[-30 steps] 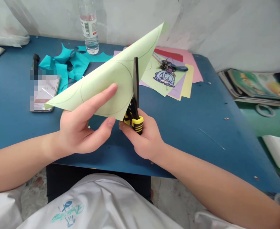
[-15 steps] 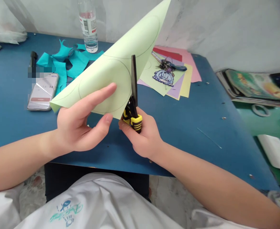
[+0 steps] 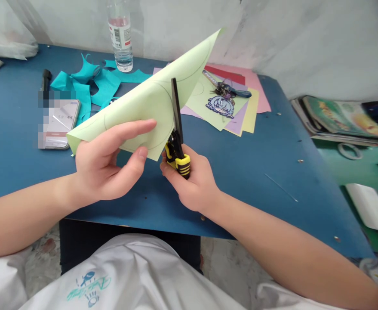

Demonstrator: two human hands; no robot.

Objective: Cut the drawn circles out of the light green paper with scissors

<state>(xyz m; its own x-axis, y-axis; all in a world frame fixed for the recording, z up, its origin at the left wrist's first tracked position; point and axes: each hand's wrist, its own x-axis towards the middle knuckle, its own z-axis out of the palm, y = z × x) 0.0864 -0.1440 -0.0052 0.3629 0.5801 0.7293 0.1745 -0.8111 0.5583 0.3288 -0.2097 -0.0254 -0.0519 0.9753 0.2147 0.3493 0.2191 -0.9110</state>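
Note:
A pale green sheet of paper [image 3: 133, 105] with curved pencil outlines is held up over the desk, bent along its upper edge. My left hand [image 3: 111, 159] grips its lower left part, with the index finger and thumb on the near face and the other fingers hidden behind it. Black scissors [image 3: 178, 116] with yellow-and-black handles are in my right hand [image 3: 195, 183], fingers wrapped round the grips. One blade stands in front of the paper, beside a drawn curve near the right edge; the other blade is hidden behind the sheet.
On the blue desk [image 3: 240, 181] lie teal paper scraps [image 3: 85, 82], a phone [image 3: 61, 125], and coloured sheets [image 3: 251, 114] under keys [image 3: 229, 90]. A water bottle [image 3: 121, 38] stands by the wall. To the right are magazines [image 3: 340, 116], a tape roll [image 3: 350, 150] and a white device [image 3: 369, 206].
The paper's upper tip has dropped and the sheet has tilted lower. The scissors have shifted slightly left, while both hands keep their hold.

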